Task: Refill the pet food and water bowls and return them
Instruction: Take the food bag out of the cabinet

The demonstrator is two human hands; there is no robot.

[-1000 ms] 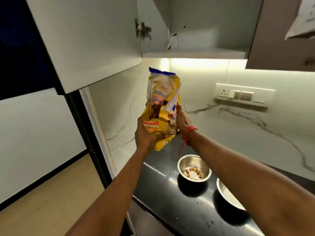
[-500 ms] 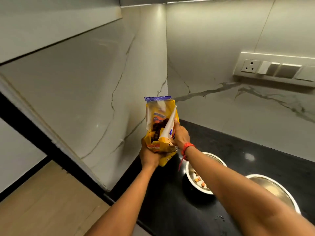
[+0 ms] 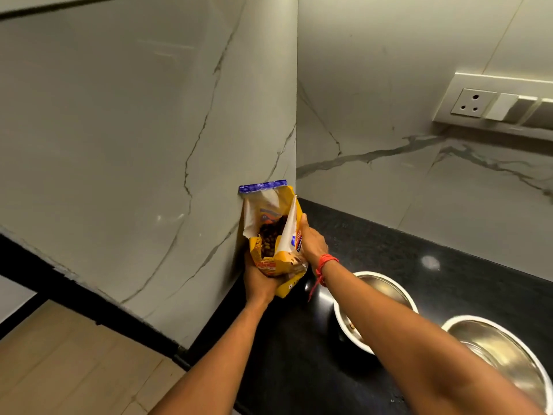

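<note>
Left: a marble side wall [image 3: 119,145] stands over a wooden floor [image 3: 59,372]. The left forearm reaches up and forward from the lower edge. The left hand [image 3: 258,283] cups the base of the pet food bag [image 3: 273,235] from below, its fingers curled round the yellow lower part.

Centre: the bag stands roughly upright in the corner, close against the side wall and above the black countertop [image 3: 389,250]. Whether it rests on the counter cannot be told. Its top is open and brown kibble shows inside.

Right of the bag: the right hand [image 3: 311,244] grips the bag's right side, thumb pointing up along the opened edge. A red thread [image 3: 324,265] circles the wrist, and the forearm runs down to the lower right.

Right: the forearm crosses the near steel bowl [image 3: 383,290] and hides part of it. A second steel bowl [image 3: 502,354] sits just beside it on the countertop. A socket panel [image 3: 490,106] is mounted on the back wall.
</note>
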